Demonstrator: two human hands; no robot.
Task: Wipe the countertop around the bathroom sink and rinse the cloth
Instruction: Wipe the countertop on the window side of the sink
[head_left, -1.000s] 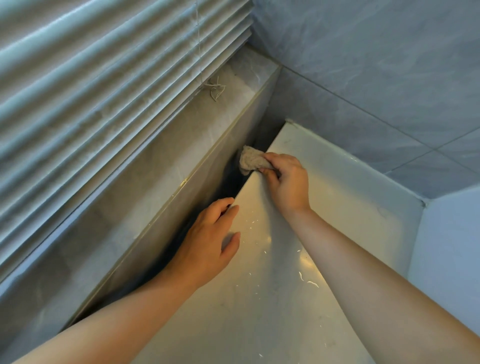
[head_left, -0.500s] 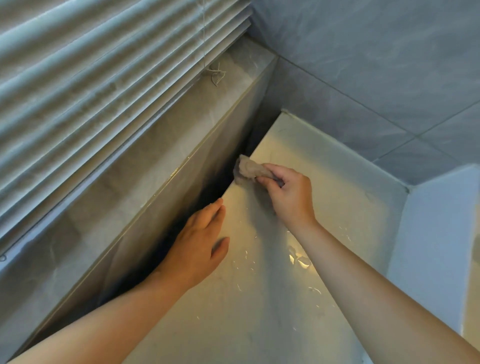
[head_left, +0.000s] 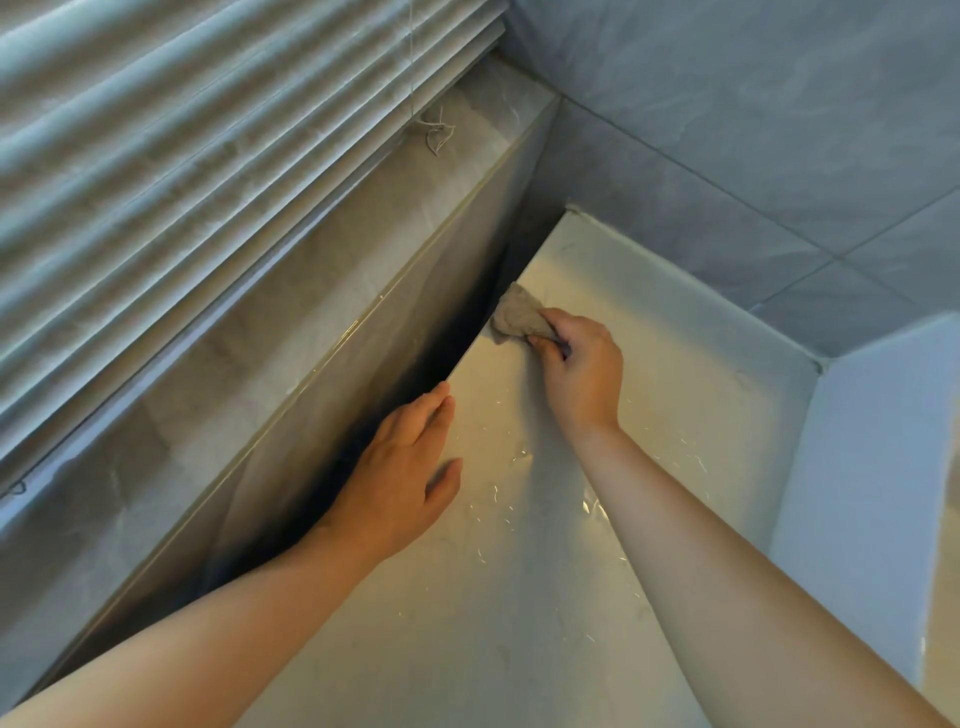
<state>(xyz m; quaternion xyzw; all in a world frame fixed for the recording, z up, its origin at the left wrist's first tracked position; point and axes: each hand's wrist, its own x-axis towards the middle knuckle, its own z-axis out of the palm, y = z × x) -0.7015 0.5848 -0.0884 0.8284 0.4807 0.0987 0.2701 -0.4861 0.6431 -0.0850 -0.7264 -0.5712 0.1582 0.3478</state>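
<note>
The cloth (head_left: 517, 319) is a small beige wad, pinched at its near end by the curled fingers (head_left: 548, 340) of the right hand (head_left: 582, 364). The thumb is hidden under the hand. The rest of the wad pokes out past the fingertips, up and to the left of them. Its long axis runs from the knuckles toward the dark seam where the counter (head_left: 493, 597) meets the upright face below the window sill (head_left: 311, 312). That seam is in deep shadow, so the cloth may be pressing on the counter's edge, on the upright face, or on both.

The left hand (head_left: 400, 478) holds nothing. It lies flat on the counter with its fingers straight and together, their tips just beside the same seam. It is nearer the person than the cloth and apart from it. The right hand has the cloth, so it looks like the working hand and the left only a brace.

Beyond the cloth, the seam runs on to the far corner under the grey wall tiles (head_left: 753, 130). Water streaks (head_left: 519, 460) glint between the two wrists. A wipe pulled back along the seam would probably meet the left fingertips. A blind (head_left: 208, 130) hangs over the sill. The sink is out of view.
</note>
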